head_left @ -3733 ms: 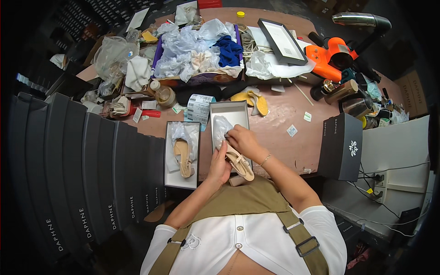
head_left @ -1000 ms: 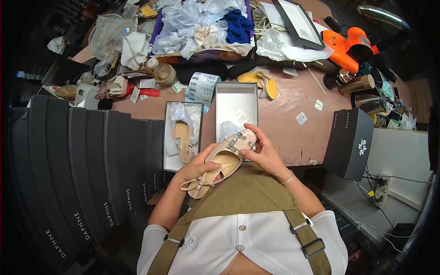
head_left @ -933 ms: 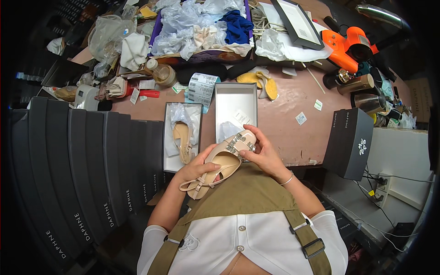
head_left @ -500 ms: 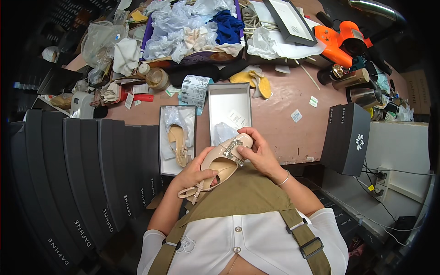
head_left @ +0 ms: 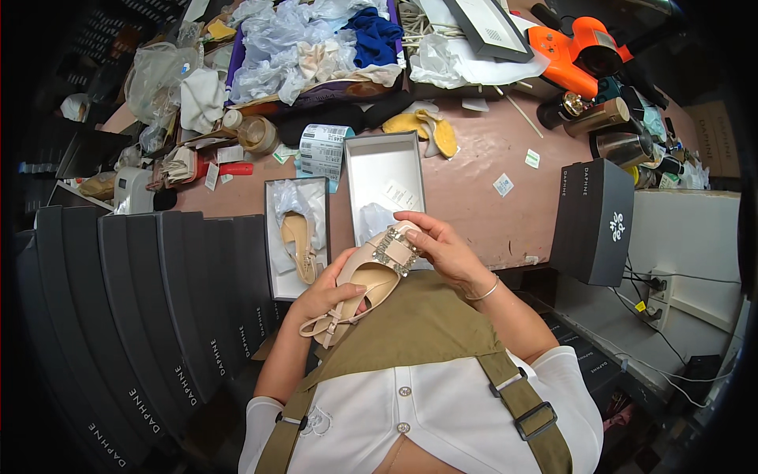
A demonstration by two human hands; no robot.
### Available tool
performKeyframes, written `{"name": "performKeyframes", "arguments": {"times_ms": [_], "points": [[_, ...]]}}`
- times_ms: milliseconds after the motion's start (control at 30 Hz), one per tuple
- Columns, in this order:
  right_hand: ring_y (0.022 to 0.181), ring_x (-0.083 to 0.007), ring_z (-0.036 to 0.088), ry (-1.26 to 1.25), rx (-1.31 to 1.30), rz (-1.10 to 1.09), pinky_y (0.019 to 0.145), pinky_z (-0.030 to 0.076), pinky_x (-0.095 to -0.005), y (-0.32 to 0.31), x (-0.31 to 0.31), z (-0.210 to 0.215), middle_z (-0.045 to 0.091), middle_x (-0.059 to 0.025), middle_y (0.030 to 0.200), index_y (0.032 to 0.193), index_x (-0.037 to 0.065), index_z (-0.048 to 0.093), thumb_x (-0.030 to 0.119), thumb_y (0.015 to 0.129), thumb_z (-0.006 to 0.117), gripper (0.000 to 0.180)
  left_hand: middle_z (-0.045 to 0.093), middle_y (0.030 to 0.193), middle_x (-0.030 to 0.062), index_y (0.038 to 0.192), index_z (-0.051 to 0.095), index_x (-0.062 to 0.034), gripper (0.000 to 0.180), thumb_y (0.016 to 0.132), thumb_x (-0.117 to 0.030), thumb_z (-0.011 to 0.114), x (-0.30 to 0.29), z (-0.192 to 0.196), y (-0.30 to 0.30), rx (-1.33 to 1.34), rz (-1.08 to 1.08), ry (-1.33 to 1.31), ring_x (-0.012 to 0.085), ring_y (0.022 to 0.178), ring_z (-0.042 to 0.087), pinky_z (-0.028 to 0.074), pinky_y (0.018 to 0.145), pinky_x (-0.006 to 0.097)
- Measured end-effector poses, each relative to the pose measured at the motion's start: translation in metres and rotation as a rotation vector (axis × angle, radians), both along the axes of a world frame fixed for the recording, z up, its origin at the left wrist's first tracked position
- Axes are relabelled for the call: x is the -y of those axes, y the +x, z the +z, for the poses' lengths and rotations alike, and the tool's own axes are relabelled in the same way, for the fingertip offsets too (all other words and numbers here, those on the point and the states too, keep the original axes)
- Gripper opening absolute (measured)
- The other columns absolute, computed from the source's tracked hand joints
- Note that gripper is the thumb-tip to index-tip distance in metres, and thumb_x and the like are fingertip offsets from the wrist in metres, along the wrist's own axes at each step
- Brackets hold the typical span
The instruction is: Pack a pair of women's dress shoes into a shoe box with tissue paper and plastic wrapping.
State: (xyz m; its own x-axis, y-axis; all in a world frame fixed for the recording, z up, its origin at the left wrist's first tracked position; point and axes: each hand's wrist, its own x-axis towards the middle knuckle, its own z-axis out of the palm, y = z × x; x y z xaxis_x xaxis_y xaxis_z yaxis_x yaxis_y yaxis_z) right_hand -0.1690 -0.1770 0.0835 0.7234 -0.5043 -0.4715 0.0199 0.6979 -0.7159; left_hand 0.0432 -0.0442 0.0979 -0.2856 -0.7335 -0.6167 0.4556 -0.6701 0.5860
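Observation:
A beige shoe (head_left: 368, 276) with a square jewelled buckle on its front is held above my lap, its strap end toward me. My left hand (head_left: 325, 294) grips it at the side, the thumb reaching over the opening. Around the toe, beside the buckle, my right hand (head_left: 444, 251) is closed with fingers and thumb on the shoe. Just beyond the shoe lies a grey-edged white box part (head_left: 385, 167) with white tissue and a paper slip in it. Left of that, an open shoebox (head_left: 278, 276) holds the matching beige shoe (head_left: 298, 242) and crumpled tissue.
Stacked dark shoeboxes (head_left: 178, 292) crowd my left. One dark box (head_left: 588, 221) stands at the table's right edge. At the back are a bin of tissue (head_left: 288, 51), an orange tool (head_left: 562, 63) and metal canisters (head_left: 604, 117). A label roll (head_left: 322, 154) and yellow cloth (head_left: 442, 136) lie nearer.
The shoe has turned slightly so its buckle shows more squarely. My right fingers have shifted from on top of the buckle to its right side. The whole view has moved a little.

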Motion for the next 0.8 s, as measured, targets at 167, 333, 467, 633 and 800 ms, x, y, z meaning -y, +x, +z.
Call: {"name": "performKeyframes", "arguments": {"times_ms": [167, 333, 467, 633, 800], "points": [[0.107, -0.0117, 0.052, 0.142, 0.107, -0.074, 0.092, 0.043, -0.027, -0.002, -0.003, -0.007, 0.054, -0.0062, 0.124, 0.14, 0.003, 0.038, 0.01, 0.093, 0.051, 0.049, 0.055, 0.113, 0.0111, 0.14, 0.029, -0.0068, 0.068, 0.081, -0.01, 0.063, 0.002, -0.003, 0.002, -0.055, 0.089, 0.034, 0.0134, 0.078, 0.062, 0.054, 0.064, 0.025], [0.12, -0.0164, 0.046, 0.026, 0.175, -0.008, 0.1, 0.039, -0.03, -0.002, -0.007, -0.002, 0.046, -0.0103, 0.133, 0.145, 0.001, 0.024, 0.006, 0.088, 0.057, 0.067, 0.055, 0.113, 0.0115, 0.14, 0.029, -0.006, 0.067, 0.081, -0.01, 0.062, -0.001, -0.012, 0.007, -0.1, 0.107, 0.007, 0.0135, 0.082, 0.062, 0.054, 0.063, 0.025], [0.124, -0.0175, 0.043, -0.074, 0.101, 0.016, 0.105, 0.035, -0.0311, -0.001, -0.009, -0.001, 0.043, -0.011, 0.136, 0.146, 0.002, 0.022, 0.003, 0.083, 0.063, 0.075, 0.057, 0.11, 0.0121, 0.14, 0.028, -0.0075, 0.068, 0.081, -0.009, 0.062, -0.001, -0.006, 0.002, -0.058, 0.113, 0.025, 0.0145, 0.074, 0.063, 0.054, 0.061, 0.025], [0.127, -0.0192, 0.041, -0.065, 0.136, 0.042, 0.106, 0.035, -0.0315, -0.005, -0.007, -0.006, 0.041, -0.0124, 0.139, 0.146, 0.002, 0.021, 0.005, 0.083, 0.065, 0.077, 0.057, 0.105, 0.01, 0.141, 0.026, -0.0094, 0.069, 0.082, -0.009, 0.062, -0.002, 0.003, 0.0, 0.015, 0.031, 0.004, 0.0128, 0.066, 0.062, 0.053, 0.058, 0.025], [0.13, -0.0206, 0.038, -0.058, 0.18, 0.065, 0.107, 0.034, -0.0323, -0.006, -0.006, -0.009, 0.036, -0.0167, 0.144, 0.147, 0.003, 0.018, 0.004, 0.084, 0.063, 0.077, 0.056, 0.105, 0.0092, 0.141, 0.024, -0.0089, 0.069, 0.084, -0.009, 0.062, -0.005, 0.003, -0.001, 0.045, 0.018, -0.025, 0.0117, 0.067, 0.062, 0.052, 0.059, 0.024]]}}
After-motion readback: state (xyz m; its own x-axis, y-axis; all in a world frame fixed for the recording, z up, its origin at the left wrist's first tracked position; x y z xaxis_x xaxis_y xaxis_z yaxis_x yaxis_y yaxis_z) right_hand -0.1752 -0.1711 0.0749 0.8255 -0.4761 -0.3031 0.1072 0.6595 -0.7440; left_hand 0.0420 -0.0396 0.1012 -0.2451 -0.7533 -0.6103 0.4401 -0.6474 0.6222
